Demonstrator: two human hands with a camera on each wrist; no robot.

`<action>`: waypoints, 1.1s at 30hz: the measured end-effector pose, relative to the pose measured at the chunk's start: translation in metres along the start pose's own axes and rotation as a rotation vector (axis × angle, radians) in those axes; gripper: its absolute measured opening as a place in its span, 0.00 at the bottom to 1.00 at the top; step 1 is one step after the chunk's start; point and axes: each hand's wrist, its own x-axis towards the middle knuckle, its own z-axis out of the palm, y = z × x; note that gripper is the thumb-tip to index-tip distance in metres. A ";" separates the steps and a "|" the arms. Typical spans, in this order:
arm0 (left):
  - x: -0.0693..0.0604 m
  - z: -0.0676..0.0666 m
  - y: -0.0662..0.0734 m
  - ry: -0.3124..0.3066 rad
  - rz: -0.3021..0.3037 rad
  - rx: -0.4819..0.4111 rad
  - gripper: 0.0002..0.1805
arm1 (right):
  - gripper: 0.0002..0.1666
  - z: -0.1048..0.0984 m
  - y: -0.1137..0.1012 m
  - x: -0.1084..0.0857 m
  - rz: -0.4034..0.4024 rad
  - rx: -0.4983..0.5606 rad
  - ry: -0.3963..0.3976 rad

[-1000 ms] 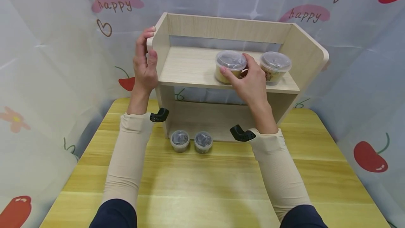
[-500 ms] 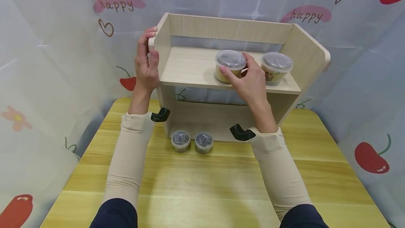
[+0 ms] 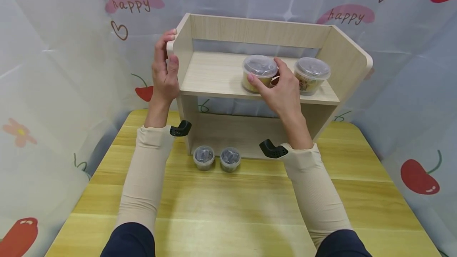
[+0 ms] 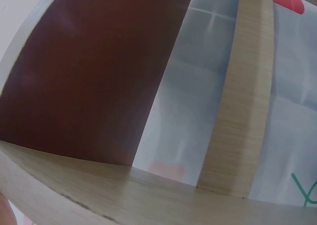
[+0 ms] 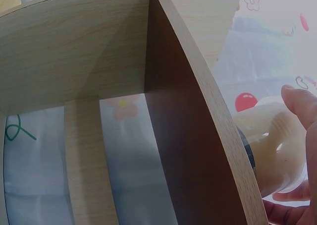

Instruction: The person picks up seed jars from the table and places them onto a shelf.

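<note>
My right hand [image 3: 283, 90] grips a round clear tub [image 3: 259, 70] with a clear lid and yellowish contents, thumb in front and fingers round its right side. The tub stands upright at the front of the upper shelf board [image 3: 214, 72]; the right wrist view shows the same tub [image 5: 277, 145] beyond the board's edge. With my left hand [image 3: 165, 70] I hold the front edge of the left side panel [image 3: 183, 50] of the small pale wooden shelf unit. A second lidded tub [image 3: 312, 75], with mixed contents, stands just right of my right hand.
Two smaller lidded cups [image 3: 204, 158] stand side by side on the wooden table [image 3: 228, 209], before the lower shelf board [image 3: 235, 134]. The right side panel [image 3: 344, 56] rises beside the second tub. A printed curtain [image 3: 64, 70] hangs behind and to the sides.
</note>
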 end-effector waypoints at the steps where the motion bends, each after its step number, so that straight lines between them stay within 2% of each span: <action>1: 0.000 0.000 0.000 0.000 -0.002 0.000 0.43 | 0.46 0.000 0.000 0.000 -0.001 0.003 0.000; 22: 0.000 -0.001 0.003 -0.004 -0.020 0.012 0.42 | 0.50 -0.013 -0.003 -0.018 0.050 0.025 0.009; 33: 0.001 -0.002 0.004 -0.012 -0.025 0.044 0.42 | 0.50 -0.023 -0.001 -0.034 0.031 0.074 0.041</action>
